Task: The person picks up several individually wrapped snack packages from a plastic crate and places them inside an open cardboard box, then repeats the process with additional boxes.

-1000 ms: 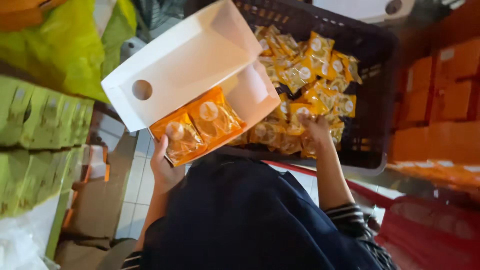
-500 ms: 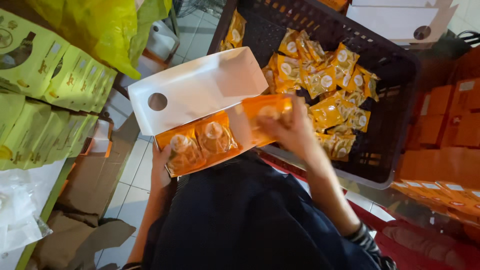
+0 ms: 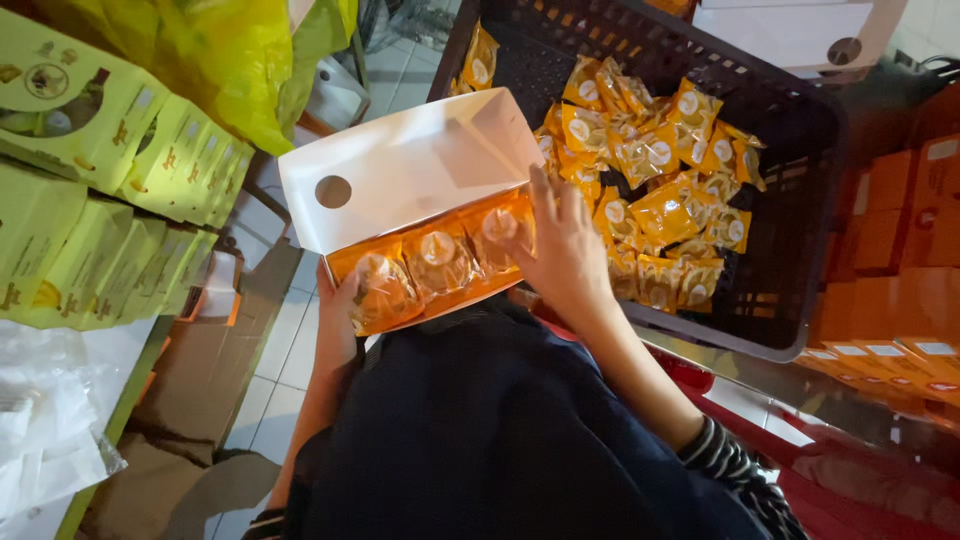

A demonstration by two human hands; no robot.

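1. the left hand (image 3: 338, 312) grips the near left end of an open box (image 3: 420, 215), its fingers closed around the edge, thumb on top by the first packet.
2. the box has a white lid (image 3: 410, 165) folded back away from the fingers, with a round hole near its left side; its tray is orange.
3. three orange packets (image 3: 437, 262) lie side by side in the tray, each with a pale round cake showing through.
4. the right hand (image 3: 565, 255) rests flat on the right end of the tray, fingers spread and loosely open, pressing on the third packet; whether it pinches anything underneath is hard to tell.
5. just past the right fingers stands a dark plastic crate (image 3: 800, 230) with a heap of loose orange packets (image 3: 655, 170) in it.
6. left of the left fingers, green cartons (image 3: 110, 190) stand in stacked rows, with a yellow bag (image 3: 215, 60) above them.
7. orange cartons (image 3: 900, 210) are stacked to the right of the crate.
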